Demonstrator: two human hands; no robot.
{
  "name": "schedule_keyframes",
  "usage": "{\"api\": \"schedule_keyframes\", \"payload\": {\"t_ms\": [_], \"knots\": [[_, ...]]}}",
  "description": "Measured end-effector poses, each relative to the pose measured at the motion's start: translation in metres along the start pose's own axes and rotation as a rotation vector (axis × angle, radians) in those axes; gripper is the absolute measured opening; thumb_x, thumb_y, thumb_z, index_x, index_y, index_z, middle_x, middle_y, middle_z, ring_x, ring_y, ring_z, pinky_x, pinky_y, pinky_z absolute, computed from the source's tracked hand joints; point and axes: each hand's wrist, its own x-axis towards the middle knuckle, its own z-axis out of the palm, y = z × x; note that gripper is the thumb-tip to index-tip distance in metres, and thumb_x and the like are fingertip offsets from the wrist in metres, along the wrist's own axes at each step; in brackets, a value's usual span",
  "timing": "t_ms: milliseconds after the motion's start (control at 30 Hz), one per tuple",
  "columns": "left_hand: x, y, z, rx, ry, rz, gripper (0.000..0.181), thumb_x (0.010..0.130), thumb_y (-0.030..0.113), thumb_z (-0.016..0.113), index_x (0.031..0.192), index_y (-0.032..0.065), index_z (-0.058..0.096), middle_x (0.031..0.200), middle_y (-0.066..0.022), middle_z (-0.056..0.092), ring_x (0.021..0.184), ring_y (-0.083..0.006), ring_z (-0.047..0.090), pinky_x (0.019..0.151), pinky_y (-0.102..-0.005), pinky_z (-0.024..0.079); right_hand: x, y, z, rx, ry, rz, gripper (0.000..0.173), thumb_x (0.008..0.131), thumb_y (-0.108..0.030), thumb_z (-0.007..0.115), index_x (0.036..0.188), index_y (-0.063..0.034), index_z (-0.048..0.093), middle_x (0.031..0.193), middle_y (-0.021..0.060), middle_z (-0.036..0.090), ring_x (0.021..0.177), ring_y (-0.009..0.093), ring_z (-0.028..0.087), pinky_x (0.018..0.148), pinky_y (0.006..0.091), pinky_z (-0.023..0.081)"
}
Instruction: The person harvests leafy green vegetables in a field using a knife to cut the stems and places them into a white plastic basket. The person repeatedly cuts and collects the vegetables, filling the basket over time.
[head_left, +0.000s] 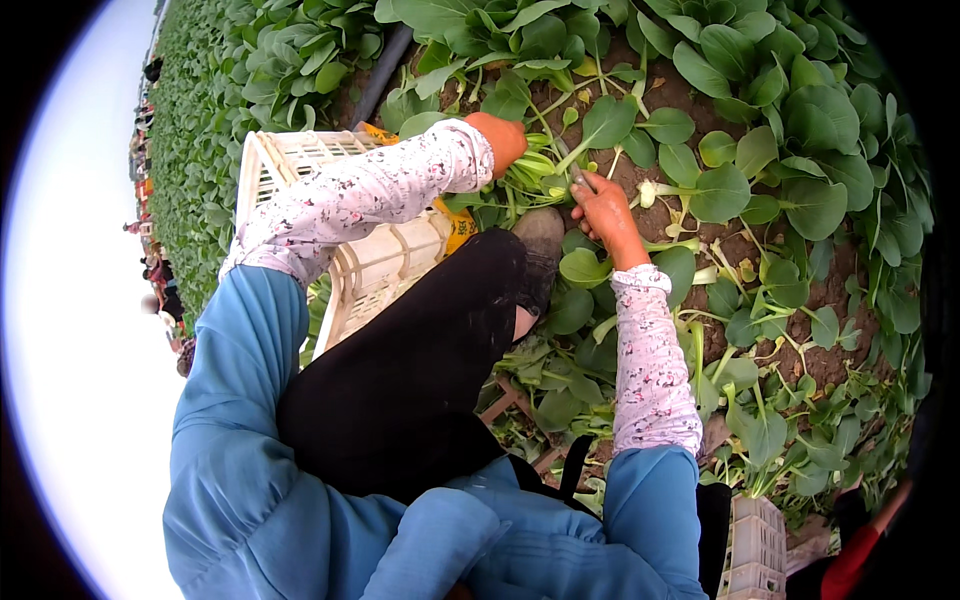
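My left hand (501, 144) is closed around the pale green stalks of a leafy green plant (534, 169), low over the bed. In my right hand (606, 211) is a thin metal blade, probably a knife (576, 174), angled up towards those stalks. Its handle is mostly hidden by my fingers. Just right of this hand, a plant with a pale cut-looking base (646, 193) lies on the soil among loose leaves. My shoe (540, 232) is planted right below the stalks.
Left of my knee stands a white plastic crate (394, 259) with yellow printed tape (459, 226). A dark pipe (384, 71) runs through the rows. Behind me at lower right are another crate (754, 536) and a person's red sleeve (851, 562). Dense greens (817, 120) grow ahead.
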Motion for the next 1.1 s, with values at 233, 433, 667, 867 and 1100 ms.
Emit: {"api": "schedule_keyframes", "payload": {"t_ms": [233,433,667,867,1100], "knots": [[-0.009,0.007,-0.007,0.026,0.025,0.026,0.037,0.069,0.013,0.072,0.102,-0.0001,0.06,0.117,-0.0125,0.058,0.087,-0.0329,0.066,0.074,-0.0424,0.055,-0.019,0.026,-0.007,-0.259,0.055,-0.079,0.033,0.089,-0.019,0.061,0.118,-0.0033,0.06,0.065,0.0092,0.058,0.053,0.016,0.055,0.055,0.0322,0.047],[-0.054,0.021,-0.042,0.034,0.399,0.155,0.041,0.067,0.009,0.071,0.105,0.0009,0.06,0.13,-0.007,0.053,0.086,-0.0299,0.066,0.073,-0.0395,0.056,-0.082,0.022,-0.026,0.221,0.547,-0.253,0.024,0.09,-0.013,0.064,0.109,-0.0006,0.06,0.069,-0.0008,0.054,0.055,0.007,0.047,0.051,0.0243,0.041],[-0.06,0.065,-0.062,0.105,0.59,0.342,0.045,0.069,0.012,0.069,0.113,0.0074,0.06,0.134,-0.0042,0.051,0.081,-0.0233,0.064,0.07,-0.0355,0.053,-0.081,-0.068,-0.056,0.417,0.188,-0.378,0.027,0.088,-0.008,0.065,0.112,-0.0008,0.057,0.076,-0.0005,0.057,0.053,0.004,0.048,0.045,0.0203,0.036],[-0.089,0.085,-0.073,-0.224,0.739,0.439,0.06,0.064,0.011,0.077,0.121,0.0076,0.057,0.142,-0.0107,0.043,0.104,-0.028,0.059,0.085,-0.0388,0.052,-0.083,-0.033,-0.053,0.467,0.336,-0.36,0.028,0.086,-0.004,0.063,0.113,0.0007,0.055,0.085,0.0021,0.06,0.066,0.007,0.055,0.058,0.021,0.045],[-0.04,0.072,-0.066,-0.448,0.258,0.26,0.06,0.069,0.02,0.077,0.122,0.0063,0.054,0.103,-0.0117,0.066,0.102,-0.0304,0.062,0.083,-0.0405,0.051,-0.083,-0.02,-0.049,0.8,0.056,-0.202,0.027,0.094,-0.021,0.059,0.114,-0.0033,0.054,0.091,0.0063,0.063,0.061,0.012,0.058,0.043,0.0229,0.041]]}}
